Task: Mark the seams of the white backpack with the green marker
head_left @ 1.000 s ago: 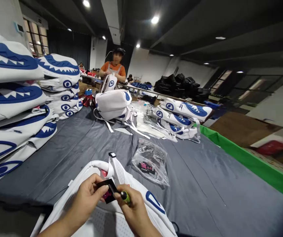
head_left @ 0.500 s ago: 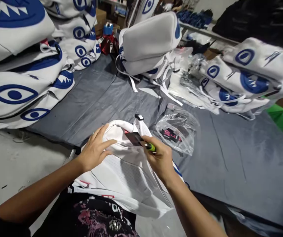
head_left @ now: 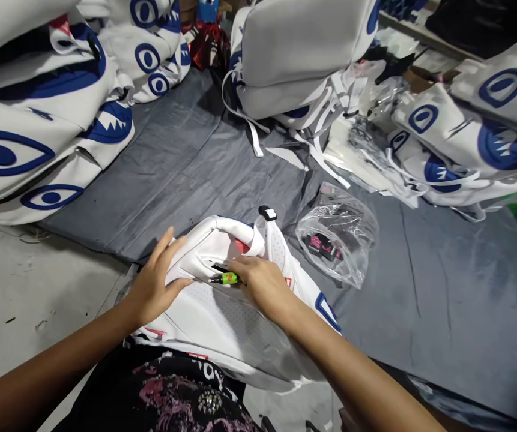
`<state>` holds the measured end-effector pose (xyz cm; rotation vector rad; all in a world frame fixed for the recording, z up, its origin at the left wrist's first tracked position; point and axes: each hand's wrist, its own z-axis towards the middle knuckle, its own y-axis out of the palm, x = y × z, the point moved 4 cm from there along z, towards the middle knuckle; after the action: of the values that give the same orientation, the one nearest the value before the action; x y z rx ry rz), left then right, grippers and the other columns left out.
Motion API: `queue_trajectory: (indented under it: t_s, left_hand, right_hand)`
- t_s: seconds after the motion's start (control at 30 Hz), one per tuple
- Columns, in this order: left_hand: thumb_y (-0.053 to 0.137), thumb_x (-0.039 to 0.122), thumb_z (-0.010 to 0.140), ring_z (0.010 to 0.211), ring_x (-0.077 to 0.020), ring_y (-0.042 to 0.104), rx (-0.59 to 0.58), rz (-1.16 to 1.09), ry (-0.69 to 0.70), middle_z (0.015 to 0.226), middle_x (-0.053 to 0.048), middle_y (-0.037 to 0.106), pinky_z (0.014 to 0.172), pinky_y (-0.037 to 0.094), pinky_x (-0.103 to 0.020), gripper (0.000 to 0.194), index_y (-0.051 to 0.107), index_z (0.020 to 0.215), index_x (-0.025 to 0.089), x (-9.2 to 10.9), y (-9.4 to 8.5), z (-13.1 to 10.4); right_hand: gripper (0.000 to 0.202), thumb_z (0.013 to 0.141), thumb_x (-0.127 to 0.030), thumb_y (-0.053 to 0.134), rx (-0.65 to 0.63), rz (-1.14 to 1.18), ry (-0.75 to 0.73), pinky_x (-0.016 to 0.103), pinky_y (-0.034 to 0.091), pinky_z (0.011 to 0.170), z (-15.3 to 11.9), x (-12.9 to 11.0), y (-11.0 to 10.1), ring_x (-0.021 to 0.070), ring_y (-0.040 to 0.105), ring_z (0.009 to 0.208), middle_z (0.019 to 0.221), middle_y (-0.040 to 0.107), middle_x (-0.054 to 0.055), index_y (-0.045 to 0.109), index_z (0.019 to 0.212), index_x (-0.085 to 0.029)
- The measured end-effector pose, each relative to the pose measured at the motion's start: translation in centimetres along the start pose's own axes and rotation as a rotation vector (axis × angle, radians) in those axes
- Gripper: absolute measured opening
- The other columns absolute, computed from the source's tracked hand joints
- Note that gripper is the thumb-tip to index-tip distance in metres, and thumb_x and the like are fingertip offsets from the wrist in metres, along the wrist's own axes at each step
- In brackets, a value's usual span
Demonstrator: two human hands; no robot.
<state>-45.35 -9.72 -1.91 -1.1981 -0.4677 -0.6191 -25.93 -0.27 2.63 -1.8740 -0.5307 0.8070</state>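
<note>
Soft white backpack (head_left: 213,315) at the table's near edge, marker (head_left: 228,278) in my right hand (head_left: 265,288)

Backpack lies in front of me, part on the grey-covered table (head_left: 456,282), its lower end reaching back to my black shirt (head_left: 172,393). My right hand is closed around the green marker, tip pointing left, over a fold near the bag's top. A black card (head_left: 219,267) shows as a thin dark strip by those fingers; can't tell how firmly I have it, most is hidden. Left hand (head_left: 151,287) is spread loosely against the bag's left side, thumb on the white fabric, closed around nothing.

Handling, my guess: backpack light for its bulk, floppy, padded, so it would sag if lifted by one panel. Surface looks smooth, maybe a bit slick, and white will show smudges. Best holds: the thick top rim, or the perforated strap (head_left: 285,249) below its black buckle (head_left: 267,213). Not fragile. Card looks thin, flat and fairly stiff; pinch it by an edge, since flat fingertips could slide. Marker should be rigid and light; grip mid-barrel, tip kept off the fabric.

Clear plastic bag (head_left: 359,231) with black-and-pink pieces (head_left: 323,246) sits right of the backpack, likely crinkly and slippery; take it by its gathered side.
</note>
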Motion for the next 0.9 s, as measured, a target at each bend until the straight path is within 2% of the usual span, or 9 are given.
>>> queue_trajectory:
  t_s: [0.1, 0.3, 0.4, 0.5, 0.63, 0.7, 0.77, 0.83, 0.9]
  left_hand:
    - [0.068, 0.033, 0.09, 0.131, -0.0298, 0.06, -0.041, 0.033, -0.153, 0.144, -0.018, 0.059, 0.108, 0.053, -0.044, 0.071, 0.035, 0.152, 0.017, -1.6, 0.6, -0.9]
    - [0.057, 0.039, 0.096, 0.118, -0.0245, 0.069, 0.05, 0.119, -0.071, 0.135, -0.013, 0.067, 0.096, 0.06, -0.033, 0.056, 0.042, 0.147, 0.02, -2.2, 1.3, -1.4]
    - [0.055, 0.04, 0.097, 0.118, -0.0218, 0.07, 0.112, 0.133, -0.012, 0.135, -0.009, 0.068, 0.095, 0.059, -0.029, 0.056, 0.04, 0.148, 0.024, -2.5, 1.8, -1.5]
    - [0.055, 0.038, 0.096, 0.116, -0.019, 0.07, 0.16, 0.134, 0.044, 0.134, -0.005, 0.069, 0.094, 0.058, -0.024, 0.057, 0.037, 0.15, 0.027, -3.2, 2.3, -1.7]
    - [0.059, 0.036, 0.093, 0.114, -0.0194, 0.071, 0.201, 0.108, 0.09, 0.132, -0.003, 0.07, 0.093, 0.059, -0.022, 0.062, 0.036, 0.151, 0.031, -4.9, 3.5, -2.2]
    - [0.059, 0.038, 0.092, 0.116, -0.0222, 0.07, 0.232, 0.083, 0.037, 0.133, -0.003, 0.07, 0.094, 0.06, -0.026, 0.059, 0.042, 0.148, 0.032, -5.9, 4.2, -2.4]
    - [0.056, 0.039, 0.091, 0.118, -0.0243, 0.07, 0.259, 0.031, -0.064, 0.133, -0.002, 0.07, 0.094, 0.06, -0.029, 0.053, 0.05, 0.143, 0.033, -6.7, 4.9, -2.6]
    - [0.054, 0.039, 0.089, 0.115, -0.0241, 0.071, 0.261, -0.048, -0.165, 0.13, 0.0, 0.071, 0.092, 0.061, -0.029, 0.05, 0.055, 0.139, 0.034, -7.0, 5.2, -2.8]
    - [0.052, 0.04, 0.088, 0.111, -0.023, 0.073, 0.229, -0.137, -0.247, 0.127, 0.001, 0.073, 0.09, 0.061, -0.027, 0.05, 0.057, 0.137, 0.034, -7.0, 5.1, -2.6]
  right_hand:
    - [0.016, 0.091, -0.01, 0.057, -0.039, -0.005, -0.023, 0.027, 0.03, 0.065, 1.0, -0.1, 0.6, 0.0166, 0.062, 0.079, 0.086, 0.072, 0.005, 0.071, 0.089, -0.018]
    - [0.019, 0.095, -0.016, 0.054, -0.18, -0.101, 0.021, 0.028, 0.036, 0.067, 1.7, -0.5, 1.2, 0.0197, 0.069, 0.081, 0.087, 0.076, 0.007, 0.073, 0.094, -0.019]
    - [0.019, 0.094, -0.016, 0.055, -0.099, -0.186, 0.009, 0.026, 0.039, 0.066, 1.5, -0.7, 0.8, 0.0194, 0.069, 0.079, 0.094, 0.076, 0.008, 0.071, 0.102, -0.019]
    - [0.024, 0.088, -0.018, 0.061, 0.002, -0.141, 0.02, 0.025, 0.039, 0.062, 2.3, -1.0, 0.8, 0.0173, 0.066, 0.073, 0.095, 0.075, 0.006, 0.068, 0.11, -0.02]
    - [0.014, 0.08, -0.017, 0.063, 0.04, 0.046, 0.029, 0.024, 0.037, 0.06, 5.0, -1.8, 1.2, 0.0172, 0.065, 0.073, 0.082, 0.075, 0.003, 0.072, 0.09, -0.02]
    - [0.012, 0.078, -0.016, 0.063, 0.049, 0.071, 0.01, 0.025, 0.036, 0.058, 6.1, -2.3, 1.1, 0.0176, 0.065, 0.071, 0.077, 0.074, 0.002, 0.073, 0.084, -0.019]
    - [0.015, 0.077, -0.016, 0.064, 0.04, 0.029, -0.078, 0.025, 0.038, 0.058, 6.2, -2.7, 0.6, 0.0181, 0.066, 0.071, 0.081, 0.076, 0.003, 0.073, 0.089, -0.019]
    - [0.017, 0.08, -0.018, 0.065, 0.011, -0.107, -0.204, 0.026, 0.041, 0.062, 5.2, -2.6, 0.1, 0.0195, 0.067, 0.072, 0.088, 0.078, 0.005, 0.073, 0.095, -0.018]
    - [0.015, 0.084, -0.016, 0.061, -0.045, -0.292, -0.246, 0.028, 0.043, 0.063, 3.3, -1.4, -0.3, 0.0207, 0.068, 0.071, 0.088, 0.078, 0.007, 0.072, 0.094, -0.017]
